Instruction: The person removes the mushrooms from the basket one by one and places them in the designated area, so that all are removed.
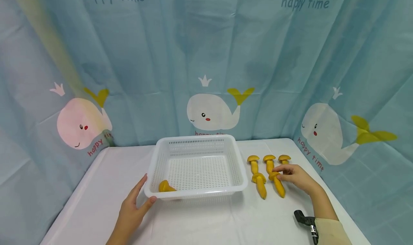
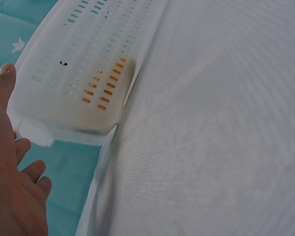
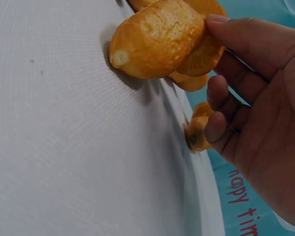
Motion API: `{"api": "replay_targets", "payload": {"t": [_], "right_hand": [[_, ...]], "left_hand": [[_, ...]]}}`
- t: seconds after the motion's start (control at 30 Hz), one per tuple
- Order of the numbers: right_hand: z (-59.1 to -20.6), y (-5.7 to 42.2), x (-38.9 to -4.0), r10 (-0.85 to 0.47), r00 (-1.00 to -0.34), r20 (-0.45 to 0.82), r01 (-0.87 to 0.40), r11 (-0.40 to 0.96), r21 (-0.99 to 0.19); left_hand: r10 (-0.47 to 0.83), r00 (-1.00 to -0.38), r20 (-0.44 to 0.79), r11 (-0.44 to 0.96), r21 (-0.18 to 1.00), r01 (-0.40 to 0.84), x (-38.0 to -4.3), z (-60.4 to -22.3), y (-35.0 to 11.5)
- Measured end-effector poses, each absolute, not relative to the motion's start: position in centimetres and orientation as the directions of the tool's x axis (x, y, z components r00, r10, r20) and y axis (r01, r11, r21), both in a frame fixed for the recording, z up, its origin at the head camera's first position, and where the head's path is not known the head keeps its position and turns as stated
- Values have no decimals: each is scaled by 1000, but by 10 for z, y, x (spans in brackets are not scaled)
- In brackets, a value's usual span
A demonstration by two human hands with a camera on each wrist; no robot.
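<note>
A white perforated plastic basket (image 1: pixel 200 194) sits on the table, and one yellow mushroom (image 1: pixel 166 186) lies in its near left corner. My left hand (image 1: pixel 131 211) is at that corner, fingers along the left side and thumb at the front rim, fairly straight. In the left wrist view the mushroom shows orange through the basket's slots (image 2: pixel 105 93). To the right of the basket, my right hand (image 1: pixel 298 178) pinches the cap of a yellow mushroom (image 1: pixel 279 188) between thumb and forefinger. Its stem (image 3: pixel 145 42) points toward the near side, at the tabletop.
Beside the held one lies another mushroom (image 1: pixel 260 187). Behind them is a row of mushrooms (image 1: pixel 253 162), the rightmost mushroom (image 1: pixel 284 159) partly hidden by my right hand. A black device (image 1: pixel 304 220) is at the right wrist. Blue whale-print curtains (image 1: pixel 161 65) surround the white table (image 1: pixel 200 223).
</note>
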State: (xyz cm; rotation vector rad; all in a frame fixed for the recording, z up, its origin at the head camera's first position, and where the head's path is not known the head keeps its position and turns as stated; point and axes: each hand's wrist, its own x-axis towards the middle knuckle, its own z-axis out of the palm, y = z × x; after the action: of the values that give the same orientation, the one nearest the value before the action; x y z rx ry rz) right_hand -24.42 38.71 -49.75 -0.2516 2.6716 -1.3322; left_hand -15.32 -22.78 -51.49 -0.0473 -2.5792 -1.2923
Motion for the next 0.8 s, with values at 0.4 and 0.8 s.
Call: {"api": "replay_targets", "payload": {"t": [0.4,0.8], "right_hand": [[-505,389,-250,-181,-977,-112,-23,612,-791],[-511,390,-252,-174,-976,-134,-1,617,-787]], "left_hand": [[-91,-969,229,601,789,130,-152,-515,-228],[-85,-966,245,602,785,146,-153,-514,-227]]}}
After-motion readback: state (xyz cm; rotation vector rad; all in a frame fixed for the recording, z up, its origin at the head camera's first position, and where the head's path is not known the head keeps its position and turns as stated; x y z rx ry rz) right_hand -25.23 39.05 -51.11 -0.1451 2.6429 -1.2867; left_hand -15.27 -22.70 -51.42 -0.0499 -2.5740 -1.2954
